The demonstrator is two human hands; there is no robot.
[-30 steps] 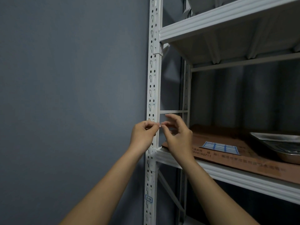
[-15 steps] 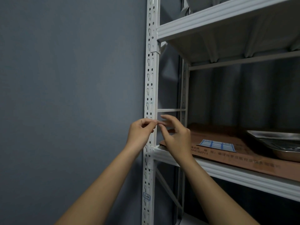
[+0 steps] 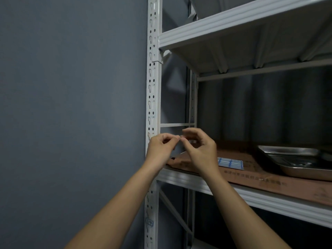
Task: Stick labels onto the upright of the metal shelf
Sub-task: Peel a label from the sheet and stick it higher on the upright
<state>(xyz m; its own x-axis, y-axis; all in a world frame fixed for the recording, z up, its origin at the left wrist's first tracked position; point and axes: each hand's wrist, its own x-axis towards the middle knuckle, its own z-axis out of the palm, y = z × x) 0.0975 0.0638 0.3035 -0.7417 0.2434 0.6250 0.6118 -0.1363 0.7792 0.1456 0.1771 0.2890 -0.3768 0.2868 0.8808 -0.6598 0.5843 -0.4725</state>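
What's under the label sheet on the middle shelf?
The label sheet lies on brown cardboard covering the shelf. The right hand hides the sheet's left edge.

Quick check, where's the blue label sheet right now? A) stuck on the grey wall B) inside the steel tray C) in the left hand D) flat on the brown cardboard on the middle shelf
D: the blue-and-white label sheet lies flat on the brown cardboard sheet that covers the white metal shelf board, left of the shiny steel tray and just right of the right hand.
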